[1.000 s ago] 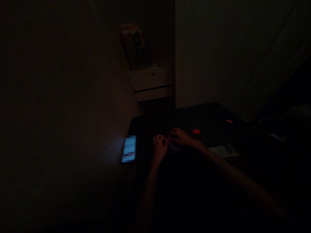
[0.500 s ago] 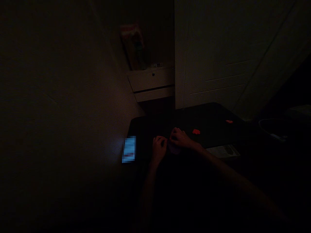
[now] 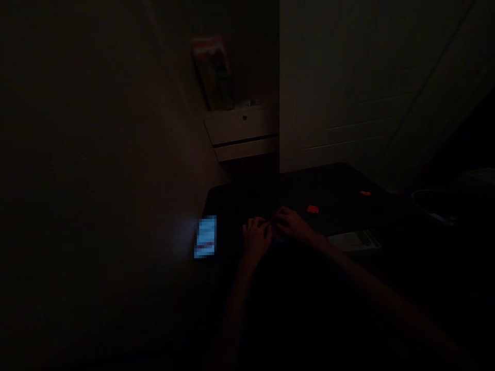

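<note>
A screen (image 3: 206,237) glows beside my left hand (image 3: 258,238); red pieces (image 3: 313,209) and paper (image 3: 353,240) lie right of my right hand (image 3: 291,224). Fingers (image 3: 253,223) are curled; their hold I cannot tell.

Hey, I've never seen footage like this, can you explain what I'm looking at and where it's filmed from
There's no machine, just a person's bare hands, filmed by a head-worn camera looking forward and down. The left hand and right hand are close together over a dark table, at a dim thing too dark to identify; the grip is unclear. To their right lie one small red piece and another, farther red piece, plus a flat pale item. A pixelated, glowing blue rectangle is at left.
</note>
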Motion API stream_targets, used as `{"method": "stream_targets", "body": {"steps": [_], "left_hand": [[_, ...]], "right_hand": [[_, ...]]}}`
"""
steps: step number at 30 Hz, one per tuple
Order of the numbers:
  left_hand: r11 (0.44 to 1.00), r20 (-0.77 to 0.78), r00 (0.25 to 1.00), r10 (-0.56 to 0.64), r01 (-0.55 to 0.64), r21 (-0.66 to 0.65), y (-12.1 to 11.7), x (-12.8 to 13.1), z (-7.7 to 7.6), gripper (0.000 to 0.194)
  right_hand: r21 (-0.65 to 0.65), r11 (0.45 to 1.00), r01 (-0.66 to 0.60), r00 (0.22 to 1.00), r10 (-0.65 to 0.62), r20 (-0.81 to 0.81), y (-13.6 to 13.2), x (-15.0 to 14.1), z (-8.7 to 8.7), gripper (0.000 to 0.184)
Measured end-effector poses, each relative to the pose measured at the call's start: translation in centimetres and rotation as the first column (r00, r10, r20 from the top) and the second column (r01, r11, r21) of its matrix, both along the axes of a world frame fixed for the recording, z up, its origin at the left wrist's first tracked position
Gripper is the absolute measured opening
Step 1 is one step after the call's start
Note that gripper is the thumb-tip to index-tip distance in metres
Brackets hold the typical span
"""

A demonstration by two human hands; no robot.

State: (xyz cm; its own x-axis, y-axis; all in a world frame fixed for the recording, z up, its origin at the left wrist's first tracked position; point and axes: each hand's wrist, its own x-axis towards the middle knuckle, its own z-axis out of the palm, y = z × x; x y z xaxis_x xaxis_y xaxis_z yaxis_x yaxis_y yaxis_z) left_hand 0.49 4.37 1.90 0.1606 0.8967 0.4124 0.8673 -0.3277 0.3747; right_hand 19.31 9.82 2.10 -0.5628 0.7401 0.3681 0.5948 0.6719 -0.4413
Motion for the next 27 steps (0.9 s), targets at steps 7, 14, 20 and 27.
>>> {"method": "stream_targets", "body": {"steps": [7,14,20,27], "left_hand": [[0.998,-0.065,0.996,0.057,-0.057,0.011,-0.7,0.6,0.3,0.024],[0.996,0.111,0.99,0.088,-0.09,0.017,0.3,0.1,-0.5,0.023],[0.994,0.205,0.974,0.098,-0.106,0.029,0.9,-0.5,-1.2,0.023],[0.997,0.207,0.976,0.065,-0.07,0.016,0.7,-0.4,-0.8,0.019]], "right_hand": [[0.101,0.994,0.052,0.966,-0.076,0.247,-1.9,-0.4,0.9,0.028],[0.18,0.983,0.026,0.911,-0.097,0.401,-2.4,-1.3,2.2,0.025],[0.231,0.971,-0.064,0.876,-0.056,0.478,-2.7,-2.1,2.8,0.022],[0.204,0.975,-0.086,0.874,-0.024,0.484,-2.3,-1.4,2.9,0.024]]}}
